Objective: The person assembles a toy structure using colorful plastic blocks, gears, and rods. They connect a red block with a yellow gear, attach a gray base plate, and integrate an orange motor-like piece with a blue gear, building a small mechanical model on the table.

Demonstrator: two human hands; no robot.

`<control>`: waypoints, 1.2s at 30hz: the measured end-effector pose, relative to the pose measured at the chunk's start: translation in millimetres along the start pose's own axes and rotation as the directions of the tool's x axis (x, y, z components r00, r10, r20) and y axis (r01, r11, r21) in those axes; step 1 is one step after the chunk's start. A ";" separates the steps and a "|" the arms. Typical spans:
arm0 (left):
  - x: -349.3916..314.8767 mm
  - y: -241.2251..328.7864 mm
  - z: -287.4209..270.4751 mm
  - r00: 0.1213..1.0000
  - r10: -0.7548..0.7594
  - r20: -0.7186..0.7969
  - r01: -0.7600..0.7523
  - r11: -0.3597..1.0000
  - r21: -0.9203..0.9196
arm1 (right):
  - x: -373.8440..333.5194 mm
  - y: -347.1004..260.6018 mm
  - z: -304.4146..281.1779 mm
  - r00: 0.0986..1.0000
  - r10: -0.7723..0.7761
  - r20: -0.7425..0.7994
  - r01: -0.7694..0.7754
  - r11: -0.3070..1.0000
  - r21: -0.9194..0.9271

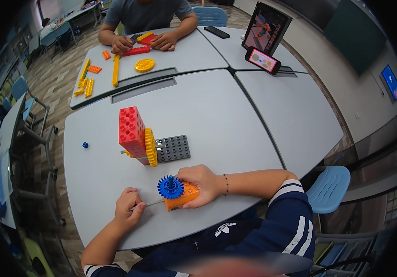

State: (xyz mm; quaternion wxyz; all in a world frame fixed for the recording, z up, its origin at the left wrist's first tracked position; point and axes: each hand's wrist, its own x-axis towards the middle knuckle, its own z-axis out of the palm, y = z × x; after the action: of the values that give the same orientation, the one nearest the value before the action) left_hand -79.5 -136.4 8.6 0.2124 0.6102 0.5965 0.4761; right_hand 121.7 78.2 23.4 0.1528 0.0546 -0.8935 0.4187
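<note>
Orange block [178, 202], wrapped by the right hand's [202, 183] closed fingers, bears a blue gear [164, 188] — left of it, the left hand [127, 208] tightly pinches a grey rod [156, 202].

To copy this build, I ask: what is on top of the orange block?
A blue gear and some orange studs; the gear and the right hand cover the rest of its top.

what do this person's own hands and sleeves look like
The left hand is bare and ungloved. The right hand is ungloved too, with a thin, dark-beaded bracelet at its wrist. The short navy sleeves have white stripes around the cuffs.
</note>
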 end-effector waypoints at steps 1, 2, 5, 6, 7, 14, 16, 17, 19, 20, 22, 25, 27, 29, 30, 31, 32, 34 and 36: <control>-0.4 -0.2 -0.1 1.000 -0.005 -0.006 0.005 1.000 0.000 | 0.6 -1.3 -0.1 0.999 -0.032 -0.029 0.032 0.999 -0.008; -0.4 -1.5 0.0 1.000 -0.005 -0.016 0.005 1.000 -0.007 | 1.4 -1.7 -0.1 0.996 -0.066 -0.058 0.065 0.998 -0.019; -0.2 -5.4 -0.2 0.999 -0.019 -0.046 0.019 1.000 -0.003 | 3.1 -3.5 0.0 0.994 -0.079 -0.073 0.075 0.996 -0.056; -0.5 -6.5 -0.2 0.998 -0.033 -0.051 0.033 0.999 0.005 | 4.0 -3.3 0.1 0.991 -0.098 -0.090 0.092 0.993 -0.072; -0.8 -7.8 -0.2 0.997 -0.042 -0.058 0.043 0.999 0.007 | 4.9 -2.5 0.2 0.987 -0.117 -0.107 0.107 0.990 -0.088; 0.0 -16.6 1.3 0.987 -0.118 -0.104 0.116 0.993 -0.025 | 9.0 1.4 -2.5 0.983 -0.145 -0.109 0.130 0.983 -0.133; 0.0 -18.0 0.2 0.983 -0.164 -0.081 0.163 0.987 -0.013 | 7.1 0.8 -7.9 0.992 -0.102 -0.078 0.090 0.985 -0.145; 0.6 -18.8 -0.4 0.982 -0.171 -0.079 0.170 0.985 -0.010 | 5.9 1.9 -12.0 0.995 -0.081 -0.062 0.071 0.986 -0.149; 2.0 -21.0 -0.2 0.973 -0.214 -0.081 0.213 0.977 -0.028 | -0.3 8.1 -22.5 0.992 -0.109 -0.062 0.100 0.986 -0.134; 2.3 -21.8 -0.3 0.968 -0.232 -0.090 0.230 0.972 -0.040 | -5.5 14.0 -29.0 0.993 -0.109 -0.050 0.101 0.987 -0.128; 2.4 -22.3 -1.1 0.961 -0.263 -0.085 0.260 0.965 -0.040 | -16.4 37.4 -51.5 0.957 -0.238 -0.167 0.205 0.959 -0.195; 3.1 -23.8 0.3 0.950 -0.294 -0.107 0.290 0.955 -0.058 | -40.1 100.8 -110.5 0.814 -0.184 -0.551 -0.076 0.907 -0.415; 2.2 -23.2 1.1 0.939 -0.322 -0.120 0.315 0.946 -0.069 | -56.9 154.4 -167.9 0.561 -0.086 -0.823 -0.303 0.904 -0.301; 1.8 -22.6 0.2 0.929 -0.342 -0.140 0.334 0.940 -0.074 | -75.3 205.6 -229.9 0.192 -0.022 -0.981 -0.404 0.909 -0.099; 2.2 -22.8 0.9 0.924 -0.354 -0.145 0.346 0.935 -0.077 | -92.0 224.9 -261.7 0.224 -0.179 -0.958 -0.521 0.809 -0.273; 1.7 -22.1 0.9 0.921 -0.357 -0.155 0.348 0.934 -0.083 | -108.3 242.2 -288.9 0.205 -0.220 -0.954 -0.670 0.678 -0.301; 2.0 -21.3 1.6 0.923 -0.346 -0.169 0.335 0.938 -0.093 | -118.8 260.5 -311.1 0.110 -0.249 -0.962 -0.673 0.694 -0.256; 3.6 -20.1 1.9 0.920 -0.345 -0.188 0.332 0.938 -0.098 | -132.1 292.5 -347.7 -0.122 -0.108 -0.987 -0.573 0.819 -0.019; 3.9 -17.7 4.5 0.901 -0.367 -0.230 0.348 0.930 -0.120 | -138.0 317.6 -374.3 -0.282 0.164 -0.945 -0.286 0.926 0.246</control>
State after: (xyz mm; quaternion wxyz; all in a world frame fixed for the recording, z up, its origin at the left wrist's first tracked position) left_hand -85.6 -127.9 -6.8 0.2428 0.4174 0.7016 0.5241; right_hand 266.0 564.6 -27.4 0.7100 -0.4676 -0.4418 0.2866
